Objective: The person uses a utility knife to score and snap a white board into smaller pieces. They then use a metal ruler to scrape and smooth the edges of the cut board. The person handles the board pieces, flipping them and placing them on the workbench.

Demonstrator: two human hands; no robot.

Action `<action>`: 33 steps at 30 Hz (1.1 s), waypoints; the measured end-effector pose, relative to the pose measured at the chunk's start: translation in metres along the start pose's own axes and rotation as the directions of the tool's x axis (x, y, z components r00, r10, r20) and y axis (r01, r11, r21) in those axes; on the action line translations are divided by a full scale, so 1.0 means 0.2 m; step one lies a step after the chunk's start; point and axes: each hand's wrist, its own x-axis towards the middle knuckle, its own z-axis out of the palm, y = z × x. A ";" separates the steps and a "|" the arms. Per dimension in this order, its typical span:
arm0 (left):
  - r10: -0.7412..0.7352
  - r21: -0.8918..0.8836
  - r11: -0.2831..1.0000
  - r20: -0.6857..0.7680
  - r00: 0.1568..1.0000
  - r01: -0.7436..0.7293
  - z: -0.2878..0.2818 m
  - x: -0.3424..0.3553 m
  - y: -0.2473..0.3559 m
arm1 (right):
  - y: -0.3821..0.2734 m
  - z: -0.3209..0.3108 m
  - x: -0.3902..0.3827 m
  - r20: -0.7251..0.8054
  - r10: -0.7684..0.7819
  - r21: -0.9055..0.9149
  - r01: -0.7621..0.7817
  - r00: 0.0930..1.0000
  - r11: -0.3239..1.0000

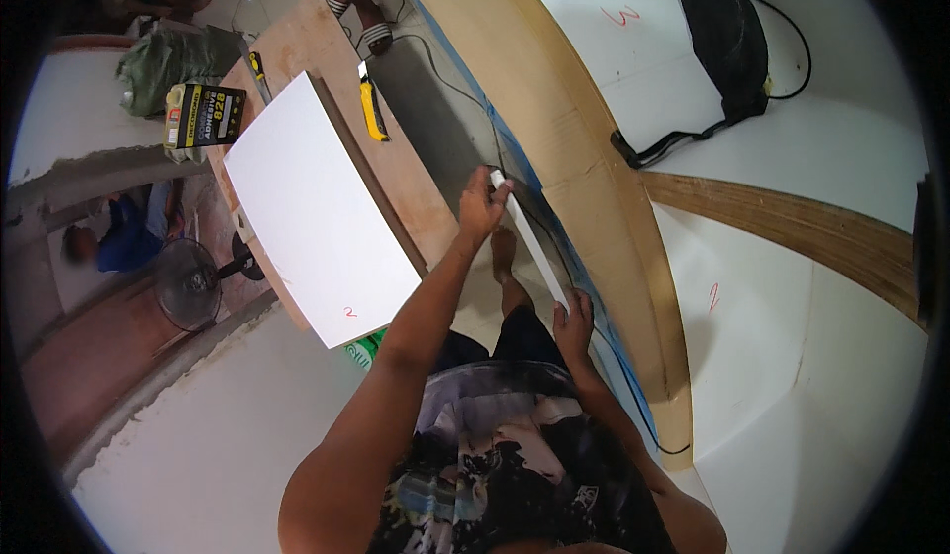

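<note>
Beyond the right edge of the bench (411, 173), white structure (747, 257): large pale panels, with a curved brown border (569, 129) facing the bench.
Bench: wooden board, running away from the person on the left.
White panel (317, 208): lies lengthwise on the bench, over much of its near part.
White strip (537, 254): slim, held in the air off the bench's right edge, between bench and brown border.
Tin (216, 116): black and yellow, by the bench's left edge, beside the panel.
Left hand (481, 208): grip closed on the strip's far end.
Right hand (573, 324): grip narrow, pinching the near end.
Yellow cutter (372, 109): near the bench's right edge, beside the panel's far end.
Strip handling: apparently being straightened or checked; the next move likely calls for an even hold at both ends, lest it twist or bow.
</note>
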 end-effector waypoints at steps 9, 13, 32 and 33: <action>-0.151 0.005 0.989 0.033 0.988 0.151 -0.17 -0.02 -0.07 | 0.03 0.08 -0.07 0.086 -0.029 0.111 0.020 0.996 0.994; -0.019 0.275 0.961 0.009 1.000 0.016 -0.20 0.02 -0.05 | -0.05 0.09 0.04 0.078 -0.084 0.087 0.078 0.993 0.993; -0.138 -0.506 0.830 0.224 0.965 0.236 -0.11 0.09 -0.21 | -0.33 0.36 0.61 -0.062 -0.186 0.056 0.190 0.981 0.980; -0.162 -0.490 0.835 0.214 0.963 0.250 -0.11 0.09 -0.21 | -0.38 0.34 0.62 -0.030 -0.163 0.019 0.164 0.986 0.986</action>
